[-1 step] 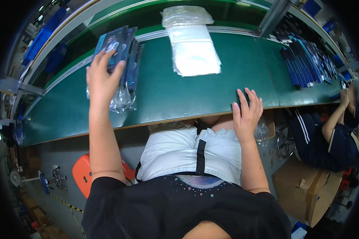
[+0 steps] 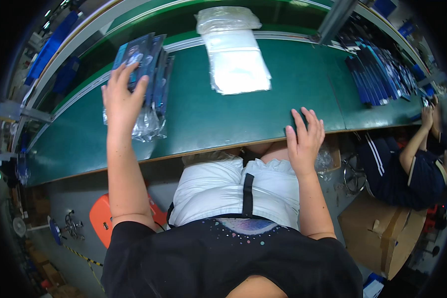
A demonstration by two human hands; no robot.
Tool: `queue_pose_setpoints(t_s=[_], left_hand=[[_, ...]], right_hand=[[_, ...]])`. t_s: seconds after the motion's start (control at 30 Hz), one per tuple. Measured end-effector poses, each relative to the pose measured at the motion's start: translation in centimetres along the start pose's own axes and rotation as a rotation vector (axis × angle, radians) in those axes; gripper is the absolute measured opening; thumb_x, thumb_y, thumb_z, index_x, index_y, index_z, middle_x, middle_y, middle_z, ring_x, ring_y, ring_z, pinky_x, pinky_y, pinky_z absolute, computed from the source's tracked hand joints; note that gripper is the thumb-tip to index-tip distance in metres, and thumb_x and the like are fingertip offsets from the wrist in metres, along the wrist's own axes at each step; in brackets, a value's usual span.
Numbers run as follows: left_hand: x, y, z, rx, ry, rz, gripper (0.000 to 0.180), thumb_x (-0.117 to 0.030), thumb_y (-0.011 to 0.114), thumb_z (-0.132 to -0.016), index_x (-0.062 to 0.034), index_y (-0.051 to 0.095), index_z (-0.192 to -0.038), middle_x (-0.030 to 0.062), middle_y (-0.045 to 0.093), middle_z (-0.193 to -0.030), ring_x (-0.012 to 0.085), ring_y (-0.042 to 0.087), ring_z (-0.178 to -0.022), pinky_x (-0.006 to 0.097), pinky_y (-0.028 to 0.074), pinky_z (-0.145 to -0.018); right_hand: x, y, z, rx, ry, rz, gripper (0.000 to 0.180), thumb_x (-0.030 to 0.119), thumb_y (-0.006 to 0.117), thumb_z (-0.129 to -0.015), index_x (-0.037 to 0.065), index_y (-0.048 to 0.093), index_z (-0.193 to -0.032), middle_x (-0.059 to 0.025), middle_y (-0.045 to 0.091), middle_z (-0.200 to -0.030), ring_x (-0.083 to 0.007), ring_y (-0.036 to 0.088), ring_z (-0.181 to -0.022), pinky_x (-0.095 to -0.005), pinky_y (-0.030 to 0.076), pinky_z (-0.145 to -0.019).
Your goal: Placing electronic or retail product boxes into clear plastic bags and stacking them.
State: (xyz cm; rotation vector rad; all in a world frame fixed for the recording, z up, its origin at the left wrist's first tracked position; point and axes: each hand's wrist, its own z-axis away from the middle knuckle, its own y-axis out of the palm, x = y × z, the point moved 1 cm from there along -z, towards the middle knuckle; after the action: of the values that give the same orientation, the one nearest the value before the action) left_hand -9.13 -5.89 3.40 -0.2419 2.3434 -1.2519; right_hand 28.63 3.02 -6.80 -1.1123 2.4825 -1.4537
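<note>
On the left of the green bench lies a stack of flat dark blue packages (image 2: 158,84) in clear plastic bags, their loose film ends toward me. My left hand (image 2: 122,97) rests on the top package, fingers spread and not closed round it. Near the bench's front edge, my right hand (image 2: 305,141) lies with its fingers apart on the surface, holding nothing. Between the hands and farther back is a pile of clear plastic bags (image 2: 239,69), its far end folded up against the rail.
The green bench (image 2: 193,114) spans the view. Several dark blue boxes (image 2: 375,79) stand in a row at the far right, near a co-worker's arm (image 2: 412,144). A metal post (image 2: 335,22) rises at the back. Below are an orange stool (image 2: 102,218) and a cardboard box (image 2: 377,233).
Everything in view has shifted slightly left. My hands keep nearly the same places on the packages and on the bench.
</note>
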Motion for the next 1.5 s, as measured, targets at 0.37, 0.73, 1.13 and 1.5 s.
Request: queue_pose_setpoints(t_s=[0.37,0.73,1.13,1.5], left_hand=[[-9.7,3.4,4.8,0.227,0.394,0.199,0.052,-0.018,0.063,-0.087,-0.014,0.05,-0.137,0.0098,0.032,-0.152,0.031,0.017,-0.145,0.048,0.013,-0.116],[-8.1,8.7,6.1,0.218,0.152,0.194,0.043,-0.023,0.061,-0.089,-0.0088,0.053,-0.129,0.0157,0.042,-0.141,0.0352,0.029,-0.138,0.049,0.019,-0.114],[-8.6,9.2,6.2,0.254,0.189,0.019,0.047,-0.027,0.056,-0.092,-0.0107,0.048,-0.135,0.016,0.038,-0.144,0.0332,0.028,-0.139,0.05,0.014,-0.116],[-9.0,9.3,5.3,0.234,0.351,0.272,0.043,-0.011,0.062,-0.087,-0.0083,0.053,-0.128,0.0117,0.043,-0.141,0.0324,0.035,-0.136,0.048,0.024,-0.112]], right_hand=[[-7.0,-4.4,-3.2,-0.496,0.389,-0.26,0.071,0.031,0.073,-0.083,-0.004,0.04,-0.134,-0.0228,0.04,-0.132,-0.0364,0.04,-0.123,-0.0442,0.032,-0.105],[-24.7,-5.2,-6.6,-0.273,0.727,0.266,0.127,0.063,0.081,-0.056,-0.012,0.024,-0.141,-0.0316,0.039,-0.14,-0.043,0.037,-0.131,-0.0437,0.027,-0.112],[-23.2,-5.8,-7.6,-0.369,0.697,-0.037,0.118,0.04,0.088,-0.05,-0.005,0.027,-0.14,-0.0286,0.055,-0.123,-0.0419,0.05,-0.119,-0.0437,0.037,-0.103],[-9.0,-3.4,-3.1,-0.289,0.67,-0.064,0.12,0.038,0.087,-0.053,-0.009,0.021,-0.141,-0.0297,0.049,-0.126,-0.0445,0.045,-0.118,-0.0457,0.031,-0.106]])
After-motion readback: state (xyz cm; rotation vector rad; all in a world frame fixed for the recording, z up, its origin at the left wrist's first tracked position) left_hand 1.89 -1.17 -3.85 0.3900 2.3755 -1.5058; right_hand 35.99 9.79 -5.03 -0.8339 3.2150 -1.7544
